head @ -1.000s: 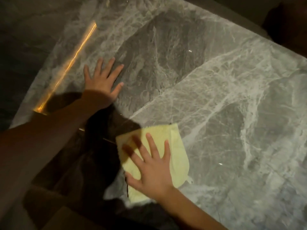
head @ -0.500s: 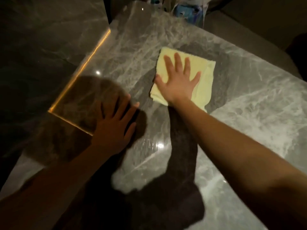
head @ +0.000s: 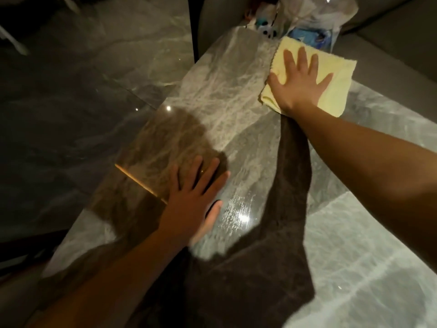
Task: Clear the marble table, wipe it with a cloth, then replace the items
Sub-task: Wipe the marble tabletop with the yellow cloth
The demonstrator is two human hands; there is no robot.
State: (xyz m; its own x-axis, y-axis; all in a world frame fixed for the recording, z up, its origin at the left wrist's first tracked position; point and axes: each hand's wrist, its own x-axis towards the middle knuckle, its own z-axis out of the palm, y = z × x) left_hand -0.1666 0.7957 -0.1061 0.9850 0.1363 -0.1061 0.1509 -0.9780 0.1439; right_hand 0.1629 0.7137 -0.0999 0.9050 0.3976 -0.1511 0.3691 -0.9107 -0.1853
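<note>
- Currently the right hand [head: 299, 84] lies flat on the yellow cloth [head: 335, 74], fingers straight and spread, palm pressing it down; no finger curls round it.
- The cloth is folded and sits at the far end of the marble table [head: 224, 95], and its far corner seems to reach past the table's edge.
- The left hand [head: 191, 202] rests palm-down on the table near its left edge, fingers straight and slightly apart, holding nothing.
- A thin orange line of light [head: 139, 183] crosses the table's surface and runs up to the left hand.
- Pale streaks and a bright glint [head: 242, 217] show on the table just beside the left thumb.
- Beyond the table's far end stands a clear plastic bag [head: 331, 13] with a blue packet [head: 307, 36] inside.
- Left of the table lies a dark glossy floor [head: 82, 79].
</note>
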